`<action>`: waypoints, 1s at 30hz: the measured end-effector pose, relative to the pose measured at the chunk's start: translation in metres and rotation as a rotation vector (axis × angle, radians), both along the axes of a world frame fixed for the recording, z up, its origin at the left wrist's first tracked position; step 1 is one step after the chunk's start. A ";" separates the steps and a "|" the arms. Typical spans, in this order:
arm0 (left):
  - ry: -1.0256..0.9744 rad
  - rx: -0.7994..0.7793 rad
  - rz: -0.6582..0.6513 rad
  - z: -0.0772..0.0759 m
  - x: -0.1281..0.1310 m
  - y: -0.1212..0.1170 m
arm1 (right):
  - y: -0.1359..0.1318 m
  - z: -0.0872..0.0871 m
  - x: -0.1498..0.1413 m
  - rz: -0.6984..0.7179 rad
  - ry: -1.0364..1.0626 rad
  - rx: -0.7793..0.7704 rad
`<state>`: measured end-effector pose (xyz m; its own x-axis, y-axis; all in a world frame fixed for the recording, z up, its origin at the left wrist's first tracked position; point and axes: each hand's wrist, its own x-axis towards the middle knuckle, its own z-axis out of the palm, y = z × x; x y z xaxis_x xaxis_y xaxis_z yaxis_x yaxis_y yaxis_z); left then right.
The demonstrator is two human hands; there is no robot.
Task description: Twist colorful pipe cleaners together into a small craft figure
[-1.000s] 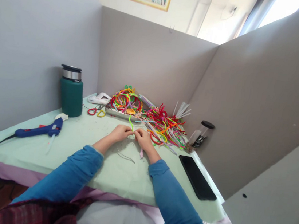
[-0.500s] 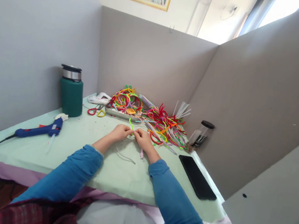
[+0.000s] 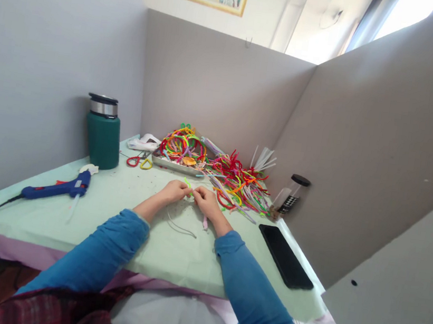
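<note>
Over the middle of the table my left hand point(image 3: 175, 191) and my right hand point(image 3: 204, 198) meet at the fingertips. Both are closed in a pinch on a yellow-green pipe cleaner point(image 3: 187, 181), whose short free end sticks up between them. The rest of it is hidden by my fingers. A thin grey cord point(image 3: 179, 228) lies curved on the table below my left hand. Beside my right wrist is a small pink piece point(image 3: 205, 223), too small to name.
A tray point(image 3: 178, 166) of colourful pipe cleaners stands behind my hands, with a loose heap point(image 3: 238, 178) to its right. Scissors point(image 3: 140, 162), a green bottle point(image 3: 102, 139) and a blue glue gun point(image 3: 59, 186) are left; a black phone point(image 3: 286, 256) and a clear bottle point(image 3: 292, 196) right.
The pipe cleaner's free end has shifted down and slightly left, and less of it shows above my fingers. My hands have barely moved.
</note>
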<state>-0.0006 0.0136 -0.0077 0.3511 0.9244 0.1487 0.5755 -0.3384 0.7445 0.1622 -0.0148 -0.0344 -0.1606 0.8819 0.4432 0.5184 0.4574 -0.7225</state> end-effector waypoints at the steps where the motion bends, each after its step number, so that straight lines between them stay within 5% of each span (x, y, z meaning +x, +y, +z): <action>1: -0.002 -0.007 0.004 0.000 0.000 0.000 | 0.000 0.000 0.000 0.002 0.004 -0.002; 16: -0.093 -0.133 0.003 -0.004 0.001 0.000 | 0.003 -0.005 -0.001 0.030 0.033 -0.008; 30: -0.013 0.114 0.079 -0.004 0.000 0.002 | 0.005 -0.005 -0.001 -0.044 0.038 -0.025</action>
<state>-0.0008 0.0154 -0.0117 0.2753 0.9260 0.2583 0.5942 -0.3751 0.7115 0.1610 -0.0098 -0.0399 -0.1053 0.8985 0.4262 0.5098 0.4168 -0.7526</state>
